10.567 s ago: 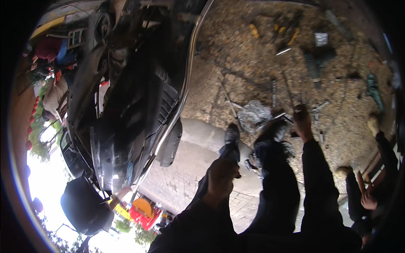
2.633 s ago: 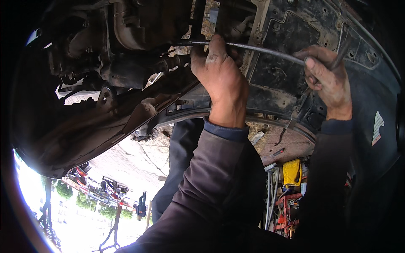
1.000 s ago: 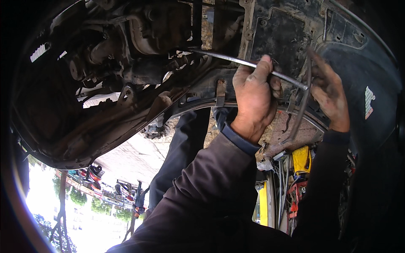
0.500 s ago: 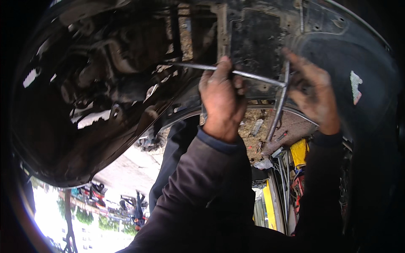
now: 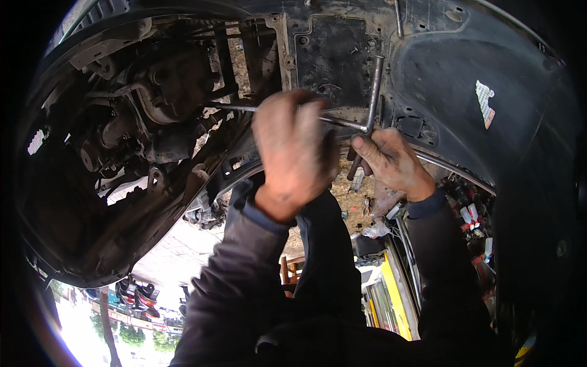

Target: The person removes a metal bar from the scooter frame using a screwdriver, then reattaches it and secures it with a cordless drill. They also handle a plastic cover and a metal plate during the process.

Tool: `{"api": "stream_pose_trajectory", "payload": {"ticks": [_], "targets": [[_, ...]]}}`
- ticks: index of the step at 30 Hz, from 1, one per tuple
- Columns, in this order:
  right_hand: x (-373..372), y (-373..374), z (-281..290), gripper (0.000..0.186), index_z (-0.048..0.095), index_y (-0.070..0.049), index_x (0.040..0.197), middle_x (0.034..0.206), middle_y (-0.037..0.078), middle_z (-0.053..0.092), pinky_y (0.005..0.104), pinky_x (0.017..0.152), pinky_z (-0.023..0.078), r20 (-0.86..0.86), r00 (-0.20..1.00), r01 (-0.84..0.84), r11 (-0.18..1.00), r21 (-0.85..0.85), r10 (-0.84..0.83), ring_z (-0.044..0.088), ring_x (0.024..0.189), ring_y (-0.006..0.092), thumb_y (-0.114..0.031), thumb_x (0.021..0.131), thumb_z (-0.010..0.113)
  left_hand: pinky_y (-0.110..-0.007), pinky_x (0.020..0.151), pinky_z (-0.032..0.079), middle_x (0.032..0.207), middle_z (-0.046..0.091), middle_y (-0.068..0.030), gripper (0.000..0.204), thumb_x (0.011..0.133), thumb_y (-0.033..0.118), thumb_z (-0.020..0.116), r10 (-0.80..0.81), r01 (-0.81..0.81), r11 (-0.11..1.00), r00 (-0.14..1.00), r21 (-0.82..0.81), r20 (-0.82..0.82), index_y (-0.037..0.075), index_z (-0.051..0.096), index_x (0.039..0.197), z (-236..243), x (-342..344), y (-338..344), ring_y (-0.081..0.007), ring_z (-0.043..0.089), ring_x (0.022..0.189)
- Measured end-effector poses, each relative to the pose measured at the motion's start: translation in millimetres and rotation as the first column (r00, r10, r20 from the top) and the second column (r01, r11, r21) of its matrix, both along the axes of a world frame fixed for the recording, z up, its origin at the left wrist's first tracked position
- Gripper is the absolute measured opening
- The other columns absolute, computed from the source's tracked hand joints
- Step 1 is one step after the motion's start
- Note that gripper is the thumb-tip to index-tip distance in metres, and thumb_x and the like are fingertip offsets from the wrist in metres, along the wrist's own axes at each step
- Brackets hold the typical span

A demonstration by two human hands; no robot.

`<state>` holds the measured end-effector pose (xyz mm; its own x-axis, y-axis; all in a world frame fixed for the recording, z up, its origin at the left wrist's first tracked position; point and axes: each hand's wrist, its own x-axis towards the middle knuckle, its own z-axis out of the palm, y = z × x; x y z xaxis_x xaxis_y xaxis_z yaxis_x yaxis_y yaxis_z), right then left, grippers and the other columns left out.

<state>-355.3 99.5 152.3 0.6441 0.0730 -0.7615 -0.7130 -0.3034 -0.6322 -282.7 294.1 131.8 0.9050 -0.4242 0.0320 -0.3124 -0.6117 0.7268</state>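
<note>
A metal T-handle wrench (image 5: 342, 122) lies across the middle, its long shaft pointing left into the dark underside of a vehicle part. My left hand (image 5: 290, 153), blurred by motion, is closed around the shaft, which shows on both sides of it. At the right end, my right hand (image 5: 394, 160) grips the lower arm of the crossbar (image 5: 374, 92) with the thumb near the joint. The crossbar's upper arm stands free in front of a black body panel (image 5: 333, 64). Where the shaft's far tip meets the mechanical parts (image 5: 147, 92) is too dark to make out.
A curved black panel with a torn label (image 5: 484, 104) fills the right side. Below lie a dirt floor with small tools, a clear plastic bag (image 5: 376, 229) and a yellow strip (image 5: 396, 296). A dark lower edge (image 5: 79, 275) curves along the left.
The crossbar has turned about the shaft. My right hand, blurred and fingers apart beside it before, now grips its lower arm. The view has shifted, and my left hand sits farther left.
</note>
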Motion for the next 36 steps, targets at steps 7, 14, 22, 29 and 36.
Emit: {"api": "stream_pose_trajectory", "payload": {"ticks": [7,14,22,29,36], "targets": [[5.0,30.0,33.9,0.05,0.061,-0.002,0.075,0.055,0.007,0.055,0.035,0.05,0.042,0.337,0.915,-0.317,0.914,0.254,0.223,0.056,0.051,0.0204,-0.047,0.095,0.056,-0.04,0.063,0.047,0.066,0.058,-0.0033,0.024,0.073,0.036,0.073,-0.373,0.397,0.896,0.916,0.197,-0.148,0.014,0.064,0.078,-24.8,2.9,-13.1,-0.025,0.061,0.065],[66.4,-26.8,-4.4,0.046,0.066,-0.009,0.121,0.12,0.014,0.067,0.027,0.054,0.05,0.223,0.963,0.13,0.986,0.101,-0.15,0.061,0.059,0.0127,-0.044,0.1,0.044,-0.039,0.067,0.05,0.074,0.064,-0.005,0.025,0.073,0.039,0.069,-0.351,0.406,0.884,0.904,0.233,-0.243,0.015,0.067,0.079,-22.0,14.0,-14.6,-0.0246,0.066,0.072],[26.9,-3.4,32.3,0.065,0.068,0.001,0.101,0.065,0.008,0.064,0.0333,0.064,0.049,0.224,0.974,-0.117,0.888,0.444,0.016,0.056,0.053,0.0172,-0.054,0.1,0.033,-0.04,0.066,0.052,0.073,0.066,-0.0075,0.023,0.074,0.037,0.068,-0.372,0.424,0.875,0.898,0.235,-0.234,0.015,0.068,0.081,-24.7,25.8,-11.7,-0.0268,0.067,0.071],[49.2,-1.7,24.0,0.055,0.064,-0.001,0.091,0.069,0.009,0.061,0.0335,0.062,0.047,-0.132,0.981,-0.147,0.989,-0.018,0.143,0.052,0.051,0.0177,-0.045,0.102,0.032,-0.04,0.065,0.053,0.076,0.07,-0.0089,0.023,0.079,0.035,0.061,-0.36,0.459,0.855,0.861,0.243,-0.36,0.014,0.07,0.077,-31.9,34.4,-8.7,-0.0271,0.069,0.073],[28.3,-12.1,22.1,0.037,0.064,0.001,0.109,0.092,0.012,0.063,0.0306,0.061,0.047,0.084,0.957,-0.249,0.932,-0.263,0.279,0.057,0.063,0.0155,-0.025,0.1,0.04,-0.041,0.067,0.053,0.076,0.07,-0.0094,0.022,0.078,0.034,0.063,-0.309,0.43,0.863,0.864,0.265,-0.398,0.014,0.07,0.083,-31.4,39.9,-1.6,-0.0272,0.07,0.075]]}}
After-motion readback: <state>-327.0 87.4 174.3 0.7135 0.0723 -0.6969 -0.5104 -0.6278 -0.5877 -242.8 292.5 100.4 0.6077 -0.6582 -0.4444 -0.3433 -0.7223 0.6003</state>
